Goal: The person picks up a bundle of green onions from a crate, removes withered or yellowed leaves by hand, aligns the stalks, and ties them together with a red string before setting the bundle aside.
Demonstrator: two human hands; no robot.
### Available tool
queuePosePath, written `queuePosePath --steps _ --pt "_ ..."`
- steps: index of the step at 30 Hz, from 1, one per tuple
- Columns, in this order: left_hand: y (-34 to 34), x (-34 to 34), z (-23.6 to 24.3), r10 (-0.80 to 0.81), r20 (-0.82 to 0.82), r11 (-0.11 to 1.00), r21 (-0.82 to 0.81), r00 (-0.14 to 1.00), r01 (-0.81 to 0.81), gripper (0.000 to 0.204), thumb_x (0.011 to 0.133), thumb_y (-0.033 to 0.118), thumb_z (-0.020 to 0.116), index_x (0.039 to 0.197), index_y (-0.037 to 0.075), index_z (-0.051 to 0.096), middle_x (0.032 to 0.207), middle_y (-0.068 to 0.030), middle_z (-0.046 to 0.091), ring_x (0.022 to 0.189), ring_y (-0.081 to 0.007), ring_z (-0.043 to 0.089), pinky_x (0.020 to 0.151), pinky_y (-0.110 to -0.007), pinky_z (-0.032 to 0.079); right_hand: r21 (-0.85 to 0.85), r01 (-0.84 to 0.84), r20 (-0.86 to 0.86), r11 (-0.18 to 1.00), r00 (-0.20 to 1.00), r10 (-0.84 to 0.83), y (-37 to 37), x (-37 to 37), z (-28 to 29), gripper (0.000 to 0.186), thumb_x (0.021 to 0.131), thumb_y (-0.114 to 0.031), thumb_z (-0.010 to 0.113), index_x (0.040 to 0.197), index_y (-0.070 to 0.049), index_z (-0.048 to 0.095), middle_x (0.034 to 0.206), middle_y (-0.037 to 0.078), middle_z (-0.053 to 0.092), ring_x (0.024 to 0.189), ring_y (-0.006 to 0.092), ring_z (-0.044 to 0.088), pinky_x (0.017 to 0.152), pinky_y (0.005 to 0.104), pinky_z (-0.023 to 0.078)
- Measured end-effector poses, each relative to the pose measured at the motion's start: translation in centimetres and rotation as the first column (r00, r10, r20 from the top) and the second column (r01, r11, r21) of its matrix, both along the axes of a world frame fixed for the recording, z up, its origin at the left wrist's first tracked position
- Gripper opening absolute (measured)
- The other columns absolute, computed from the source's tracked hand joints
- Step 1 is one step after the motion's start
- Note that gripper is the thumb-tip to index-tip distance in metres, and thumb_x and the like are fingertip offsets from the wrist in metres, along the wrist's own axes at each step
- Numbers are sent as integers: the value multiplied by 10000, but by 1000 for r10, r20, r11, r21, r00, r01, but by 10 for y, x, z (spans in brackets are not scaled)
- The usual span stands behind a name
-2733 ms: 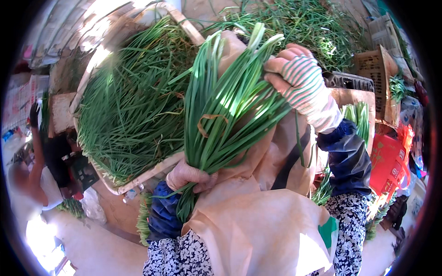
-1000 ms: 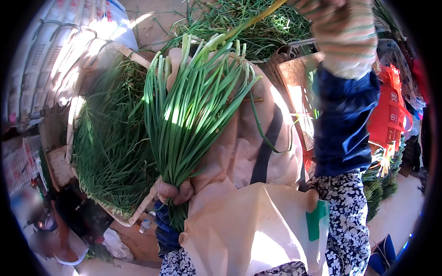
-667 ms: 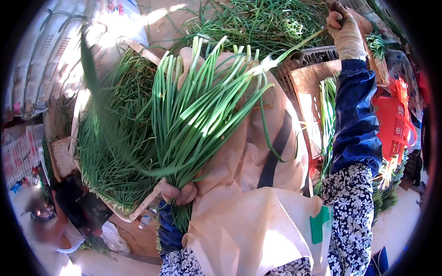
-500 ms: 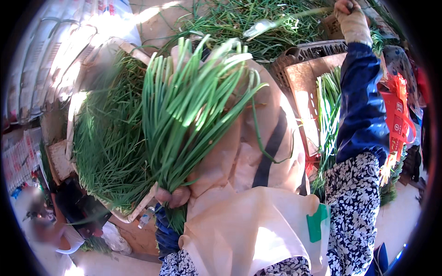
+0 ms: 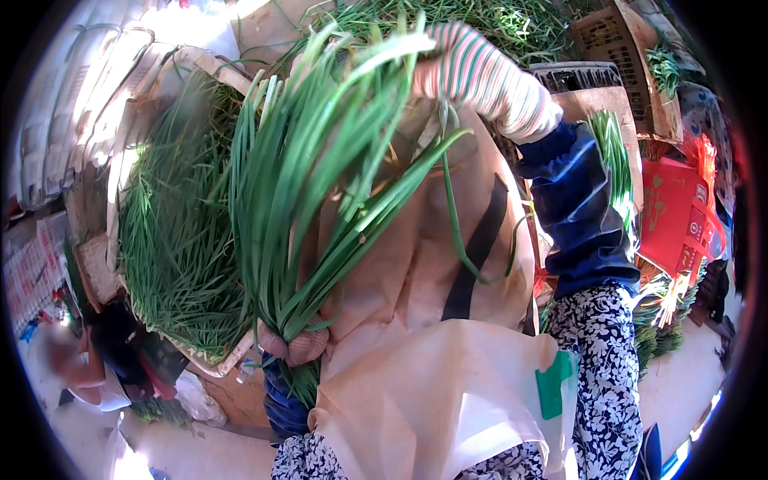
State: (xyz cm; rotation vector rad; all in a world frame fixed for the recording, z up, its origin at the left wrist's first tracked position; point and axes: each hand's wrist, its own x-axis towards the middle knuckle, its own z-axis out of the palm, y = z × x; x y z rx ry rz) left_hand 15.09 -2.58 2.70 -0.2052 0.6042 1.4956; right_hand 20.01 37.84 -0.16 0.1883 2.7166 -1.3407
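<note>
We've one bunch of green leaves (image 5: 276, 208) gathered above the apron (image 5: 392, 280), left hand (image 5: 294, 344) clamped round its lower end, tops splayed; plenty of loose leaves (image 5: 180, 248) remain in the crate (image 5: 225, 73). Right hand (image 5: 466, 70) at the tops is blurred, partly hidden, we can't tell if it grips

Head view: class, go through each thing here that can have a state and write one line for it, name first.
Chive bunch: gathered at the lower end, fanned out above
Left hand: closed around the bunch's lower end
Right hand: gloved, at the bunch's upper end; whether closed, hidden
Pale crate: filled with loose chives
Beige apron: creased, partly sunlit
Green strands at the top edge: loose, tangled
</note>
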Motion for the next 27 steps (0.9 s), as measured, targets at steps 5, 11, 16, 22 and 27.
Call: queuePosePath --steps 5,11,16,22,27 --pt "2 -2 8 26 -16 999 24 1000 -26 441 710 46 686 1116 -84 573 652 -142 611 464 -191 510 414 -302 382 -429 135 73 893 991 -115 18 -17 23 229 880 -239 686 968 -29 659 835 72 677 732 201 645 734 366 545" --pt "-3 1 2 76 -9 996 52 997 -75 447 712 40 684 1124 -87 570 653 -142 611 469 -196 513 420 -307 389 -989 41 93 -145 923 -372 32 5 78 126 907 -165 631 903 -39 632 789 63 658 701 209 641 673 341 547" --pt "-3 3 4 93 -9 993 76 996 -92 451 713 35 682 1131 -90 566 653 -142 611 473 -199 516 424 -310 394 -554 686 -124 472 493 -861 120 39 41 375 875 -213 715 1166 7 624 930 28 674 805 145 640 807 294 514" --pt "-5 7 -1 106 1 992 76 994 -105 457 715 29 680 1139 -93 562 653 -142 611 478 -203 519 429 -315 401 106 225 59 969 971 -232 -36 73 58 731 727 -593 757 1149 -7 649 1037 134 655 1003 282 614 894 373 466" --pt "-4 8 0 110 5 991 82 994 -110 461 716 24 679 1145 -95 559 653 -142 611 483 -207 522 433 -318 406 495 341 -196 800 940 -280 -66 50 37 231 710 -225 707 874 -68 664 838 145 652 840 372 608 779 466 473"
